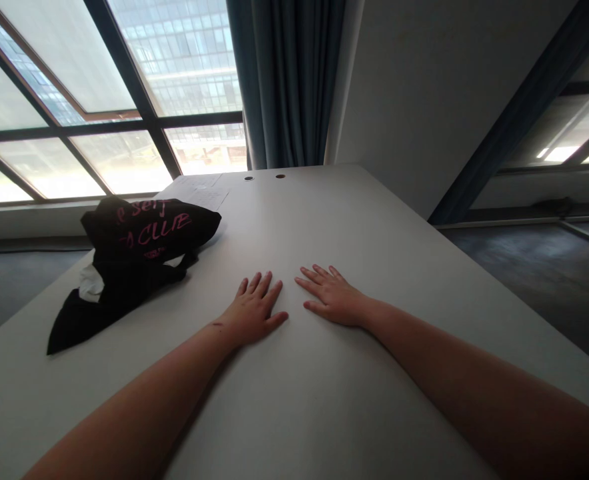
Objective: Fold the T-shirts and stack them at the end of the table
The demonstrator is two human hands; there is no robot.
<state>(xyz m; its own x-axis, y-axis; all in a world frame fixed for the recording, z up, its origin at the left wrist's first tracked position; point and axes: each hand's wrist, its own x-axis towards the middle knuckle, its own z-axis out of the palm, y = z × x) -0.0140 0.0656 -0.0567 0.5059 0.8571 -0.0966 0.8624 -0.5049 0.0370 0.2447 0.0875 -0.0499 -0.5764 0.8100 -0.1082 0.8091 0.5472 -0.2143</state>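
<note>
Left hand (255, 309) and right hand (333, 297) flat on white table (294, 227), slightly apart, fingers spread. Table runs near to far. Black cloth (134, 267), pink lettering, crumpled at left. Blue curtain (287, 80) beyond far edge.

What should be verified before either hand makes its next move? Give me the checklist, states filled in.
1. Left hand palm down with fingers spread on the white table: ok.
2. Right hand palm down on the table too: ok.
3. Hands apart from each other: ok, a gap shows between them.
4. Black cloth with pink lettering out of contact with both hands: ok, it lies beyond the left hand, to its left.
5. Black cloth spread flat: not ok, it is bunched up.
6. What the white material by the cloth is: cannot tell.
</note>
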